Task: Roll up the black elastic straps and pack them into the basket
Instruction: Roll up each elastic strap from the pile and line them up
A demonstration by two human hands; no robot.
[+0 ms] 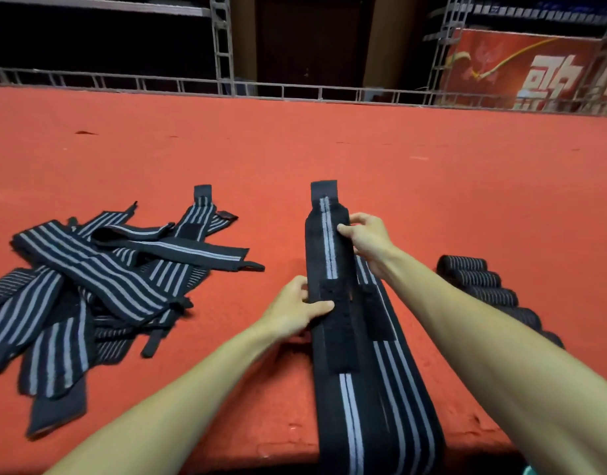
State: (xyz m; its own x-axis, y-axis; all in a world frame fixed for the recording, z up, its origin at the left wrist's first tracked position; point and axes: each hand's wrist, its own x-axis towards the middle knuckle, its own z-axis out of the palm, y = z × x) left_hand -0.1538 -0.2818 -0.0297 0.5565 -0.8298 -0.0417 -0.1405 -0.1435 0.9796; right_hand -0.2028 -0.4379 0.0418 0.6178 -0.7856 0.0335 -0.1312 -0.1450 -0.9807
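Note:
A long black elastic strap with grey stripes lies stretched away from me on the red surface, its near end hanging over the front edge. My left hand pinches its left edge beside a rough black fastening patch. My right hand grips its right edge farther up. A second strap lies partly under it on the right. A loose pile of unrolled straps sits to the left. Several rolled straps lie in a row at the right, partly hidden by my right forearm. No basket is in view.
The red carpeted surface stretches far ahead to a metal truss rail. A red banner with white characters stands at the back right. The front edge of the surface runs just below my forearms.

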